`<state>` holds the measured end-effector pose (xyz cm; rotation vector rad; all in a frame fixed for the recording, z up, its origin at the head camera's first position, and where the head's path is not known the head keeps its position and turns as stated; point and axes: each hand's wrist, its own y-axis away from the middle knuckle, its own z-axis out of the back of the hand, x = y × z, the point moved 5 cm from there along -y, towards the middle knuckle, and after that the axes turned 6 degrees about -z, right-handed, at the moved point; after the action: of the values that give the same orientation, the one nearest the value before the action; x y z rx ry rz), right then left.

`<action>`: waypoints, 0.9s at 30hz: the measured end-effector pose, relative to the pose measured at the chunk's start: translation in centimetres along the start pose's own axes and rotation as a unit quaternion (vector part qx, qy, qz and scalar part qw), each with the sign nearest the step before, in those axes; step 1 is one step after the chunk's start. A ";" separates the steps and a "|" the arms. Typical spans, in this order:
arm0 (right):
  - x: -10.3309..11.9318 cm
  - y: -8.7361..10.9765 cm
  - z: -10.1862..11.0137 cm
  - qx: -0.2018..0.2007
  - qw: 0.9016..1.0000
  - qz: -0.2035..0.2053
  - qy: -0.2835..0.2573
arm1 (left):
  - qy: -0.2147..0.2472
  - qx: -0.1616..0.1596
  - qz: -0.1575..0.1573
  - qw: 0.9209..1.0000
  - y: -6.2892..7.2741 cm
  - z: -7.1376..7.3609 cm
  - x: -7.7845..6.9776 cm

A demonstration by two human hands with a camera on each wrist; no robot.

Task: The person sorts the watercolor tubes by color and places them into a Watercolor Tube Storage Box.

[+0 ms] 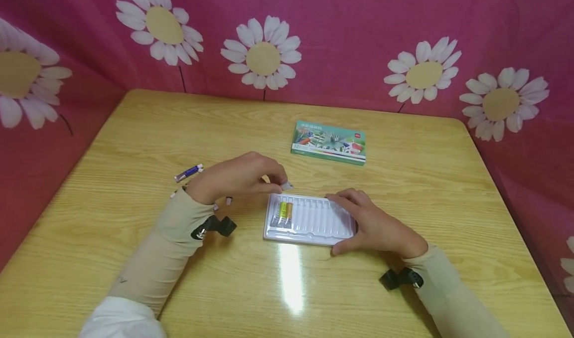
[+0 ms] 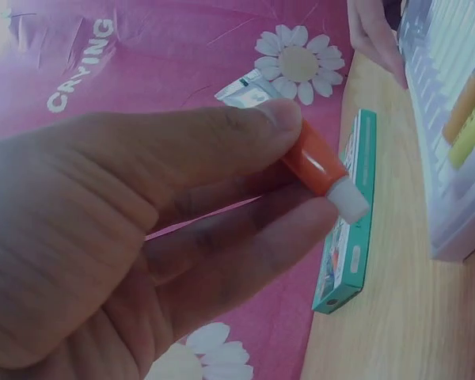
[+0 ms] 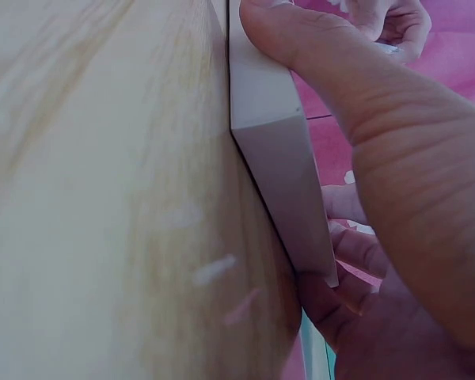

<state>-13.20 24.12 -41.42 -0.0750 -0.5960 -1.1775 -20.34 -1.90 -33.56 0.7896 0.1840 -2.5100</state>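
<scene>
My left hand (image 1: 244, 176) pinches an orange paint tube (image 2: 317, 162) with a white cap between thumb and fingers. In the head view only the silvery end of that tube shows, just above the far left corner of a white plastic tray (image 1: 309, 238). A yellow tube (image 1: 282, 210) and an ochre tube (image 1: 289, 210) lie side by side in the tray's left slots, a paler tube at their left. At the tray's right end, my right hand (image 1: 374, 223) grips it, thumb on the near side and fingers on the far side.
Beyond the tray lies a teal paint box (image 1: 329, 143) with a printed picture. A blue tube (image 1: 188, 173) rests left of my left wrist, and more small tubes are partly hidden by that arm. A flowered pink cloth (image 1: 341, 54) hangs behind the wooden table (image 1: 426, 163).
</scene>
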 end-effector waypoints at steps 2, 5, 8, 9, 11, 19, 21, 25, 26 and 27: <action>0.0 0.0 0.0 0.001 1.000 -0.001 -0.001 | -0.004 0.001 -0.002 1.000 -0.2 -0.2 0.0; 0.0 0.0 0.0 0.001 1.000 0.000 -0.002 | -0.006 -0.001 -0.002 1.000 -0.3 -0.4 0.0; 0.0 0.0 0.0 0.003 1.000 0.000 -0.004 | -0.003 -0.002 -0.002 1.000 -0.4 -0.5 0.1; 0.0 0.0 0.0 0.004 1.000 -0.001 -0.005 | -0.001 -0.002 -0.001 1.000 -0.4 -0.5 0.0; 0.0 0.0 0.0 0.005 1.000 -0.002 -0.005 | 0.002 0.000 0.001 1.000 -0.4 -0.6 0.0; -0.1 0.0 0.1 0.002 1.000 0.005 -0.002 | 0.010 0.008 0.002 1.000 -0.8 -1.2 0.0; -0.1 -0.1 0.1 0.001 1.000 0.007 -0.002 | 0.011 0.010 -0.008 1.000 -0.9 -1.5 -0.1; -0.2 -0.1 0.0 0.000 1.000 0.009 0.000 | 0.008 0.011 -0.023 1.000 -1.1 -2.0 -0.3; -0.2 -0.1 0.0 0.001 1.000 0.009 0.000 | 0.009 0.011 -0.024 1.000 -1.1 -2.1 -0.3; -0.2 -0.1 0.0 0.001 1.000 0.009 -0.001 | 0.007 0.011 -0.026 1.000 -1.2 -2.2 -0.4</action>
<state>-13.33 24.25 -41.52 -0.0790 -0.5966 -1.1594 -19.57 -0.16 -35.17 0.8223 0.1848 -2.5595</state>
